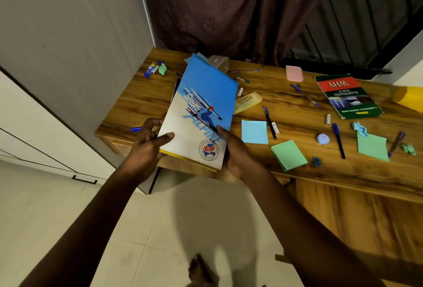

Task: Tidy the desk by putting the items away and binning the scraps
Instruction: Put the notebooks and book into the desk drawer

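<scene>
A blue-and-white notebook [201, 103] with a skier on its cover is lifted above the left part of the wooden desk [297, 172], on top of other thin books with a yellow edge. My left hand [148, 145] grips the stack's near-left corner, thumb on the cover. My right hand [235, 149] holds its near-right edge. Pens [270, 122], sticky note pads [254, 131], glue sticks [150, 70] and crumpled paper scraps [162, 68] lie scattered over the desk.
A green-and-red book [348, 97] lies at the right, with a yellow object [409, 98] at the desk's far right edge. A pink eraser-like pad [294, 73], a yellow case [248, 101] and a small round tin [322, 138] also lie there. A curtain hangs behind; a cupboard stands left.
</scene>
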Motion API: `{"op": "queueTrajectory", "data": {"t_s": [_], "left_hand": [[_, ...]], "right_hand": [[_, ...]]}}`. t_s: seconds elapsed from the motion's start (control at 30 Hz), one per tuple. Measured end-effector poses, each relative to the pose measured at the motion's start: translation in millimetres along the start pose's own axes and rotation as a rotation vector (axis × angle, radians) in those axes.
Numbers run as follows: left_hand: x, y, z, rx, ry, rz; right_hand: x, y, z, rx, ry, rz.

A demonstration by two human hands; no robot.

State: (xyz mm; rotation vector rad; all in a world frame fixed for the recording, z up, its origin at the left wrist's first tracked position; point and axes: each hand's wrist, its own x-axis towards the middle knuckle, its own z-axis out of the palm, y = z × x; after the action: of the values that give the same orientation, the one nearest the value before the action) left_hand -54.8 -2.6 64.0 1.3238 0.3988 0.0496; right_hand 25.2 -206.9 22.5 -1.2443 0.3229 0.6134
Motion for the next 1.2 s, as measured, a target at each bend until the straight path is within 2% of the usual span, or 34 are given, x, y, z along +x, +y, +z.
{"op": "queueTrajectory", "data": {"t_s": [0.13, 0.27, 0.53, 0.7, 0.9, 1.2], "left_hand": [[-27.3, 3.1, 15.6, -0.064, -0.076, 0.008], [-49.3, -3.6, 41.6, -0.071, -0.185, -0.009], [-74.9, -41.4, 125.1, 0.032, -0.352, -0.111], [-86.1, -68.5, 179.3, 0.115, -0.601, -0.248], [-108.6, -96.4, 247.2, 0.316, -0.494, -0.341], [-144.9, -148.1, 303.5, 0.477, -0.676, -0.577]], "right_hand": [[-23.1, -13.9, -30.3, 0.299, -0.142, 0.042], [-44.7, -24.7, -73.2, 0.429, -0.208, -0.019], [-93.9, -15.7, -187.1, 0.421, -0.091, -0.115], [-130.2, -0.8, -265.6, 0.382, -0.069, -0.139], [-173.3, 18.1, -339.4, 0.347, -0.011, -0.091], [-221.9, 40.2, -428.7, 0.218, 0.064, 0.125]]}}
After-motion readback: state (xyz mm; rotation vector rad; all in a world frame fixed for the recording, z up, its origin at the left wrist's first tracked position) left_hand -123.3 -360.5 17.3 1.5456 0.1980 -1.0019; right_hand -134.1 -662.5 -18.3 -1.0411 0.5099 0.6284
